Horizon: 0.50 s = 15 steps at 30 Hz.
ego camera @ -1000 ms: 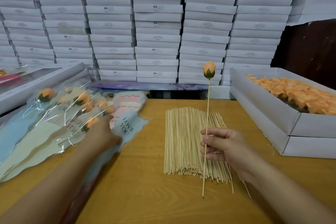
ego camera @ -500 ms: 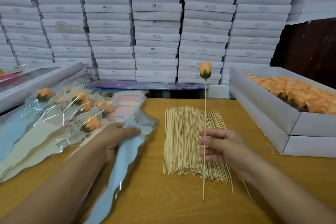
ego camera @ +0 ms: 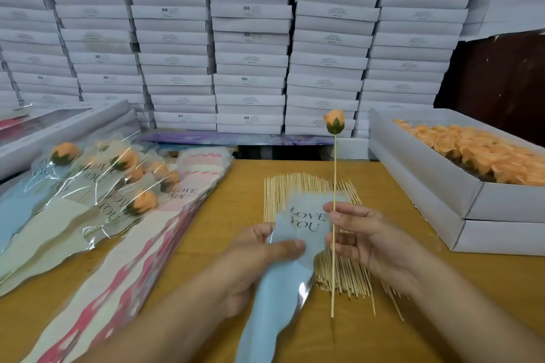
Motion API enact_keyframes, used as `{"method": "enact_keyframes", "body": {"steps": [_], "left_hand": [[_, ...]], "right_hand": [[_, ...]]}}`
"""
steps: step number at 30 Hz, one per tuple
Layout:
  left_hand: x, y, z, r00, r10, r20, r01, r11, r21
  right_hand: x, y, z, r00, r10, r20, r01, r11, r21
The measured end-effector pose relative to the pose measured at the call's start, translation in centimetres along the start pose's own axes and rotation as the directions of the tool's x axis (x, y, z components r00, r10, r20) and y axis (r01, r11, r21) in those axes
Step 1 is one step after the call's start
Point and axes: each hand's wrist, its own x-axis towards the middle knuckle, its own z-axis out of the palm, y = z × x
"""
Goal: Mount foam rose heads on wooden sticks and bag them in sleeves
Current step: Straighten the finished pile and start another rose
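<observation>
My right hand (ego camera: 365,237) pinches a wooden stick (ego camera: 333,274) upright, with an orange foam rose head (ego camera: 334,121) mounted on its top. My left hand (ego camera: 259,256) grips a light blue sleeve (ego camera: 283,289) printed "LOVE YOU", thumb on its front, held just left of the stick above a pile of bare sticks (ego camera: 295,186) on the wooden table (ego camera: 442,289). The sleeve's upper part touches my right thumb. A pile of bagged roses (ego camera: 97,186) lies at the left. Beside it is a stack of empty sleeves (ego camera: 165,227).
An open white box (ego camera: 427,174) at the right holds several orange rose heads (ego camera: 486,153). Stacked white boxes (ego camera: 247,38) fill the wall behind the table. A flat grey box (ego camera: 59,124) sits at the far left. A few loose sticks (ego camera: 392,300) lie near my right wrist.
My left hand has drawn a blue sleeve off the stack at the left and brought it over to the stick. My right hand keeps the rose stick upright in about the same place.
</observation>
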Motion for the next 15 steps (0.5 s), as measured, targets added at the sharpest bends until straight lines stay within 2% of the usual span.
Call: {"method": "enact_keyframes", "body": {"steps": [5,8,12,15], "left_hand": [[-0.3,-0.4,0.2,0.994,-0.076,0.075,0.068,0.992,0.102],[-0.3,0.1,0.3,0.988,-0.081,0.131,0.059,0.985,0.162],[0.5,1.1,0.0,1.0,0.006,0.03,-0.008,0.996,0.086],[1.2,1.2,-0.3,0.999,0.048,-0.02,-0.045,0.994,0.1]], "right_hand": [[-0.1,0.0,-0.2,1.0,-0.013,-0.026,0.011,0.996,-0.093],[-0.3,-0.2,-0.2,1.0,0.004,0.009,-0.003,0.986,-0.167],[-0.6,-0.4,0.0,0.991,0.082,0.105,-0.051,0.96,-0.277],[-0.8,-0.2,0.1,0.987,0.098,0.13,-0.054,0.95,-0.306]]}}
